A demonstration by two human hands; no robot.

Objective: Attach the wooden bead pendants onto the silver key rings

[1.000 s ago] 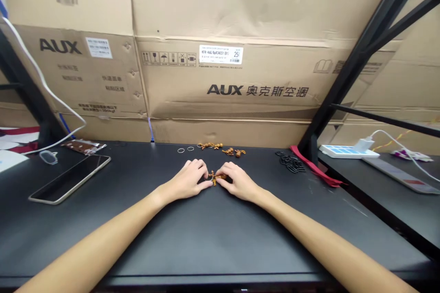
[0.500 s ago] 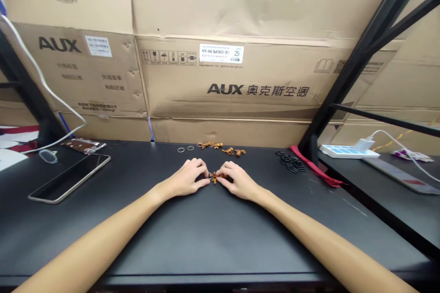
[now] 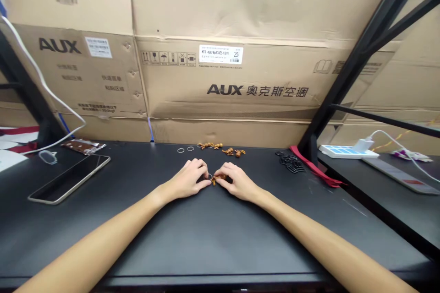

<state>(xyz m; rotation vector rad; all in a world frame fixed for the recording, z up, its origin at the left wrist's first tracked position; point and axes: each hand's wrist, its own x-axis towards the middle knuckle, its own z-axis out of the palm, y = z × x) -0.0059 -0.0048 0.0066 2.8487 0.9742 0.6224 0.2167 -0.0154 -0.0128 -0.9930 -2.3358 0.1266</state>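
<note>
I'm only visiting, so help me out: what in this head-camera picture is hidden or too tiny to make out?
Head view, all of it:
- The small orange-brown piece: the fingers of the left hand and right hand partly cover it, so its shape and any grip are unclear.
- The heap of black rings: too small and overlapping to count.
- The brown packet: too small and far off to read.

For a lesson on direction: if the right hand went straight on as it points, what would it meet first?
The small orange-brown trinket ahead of the right hand, seemingly touching it; depth is unclear.
</note>
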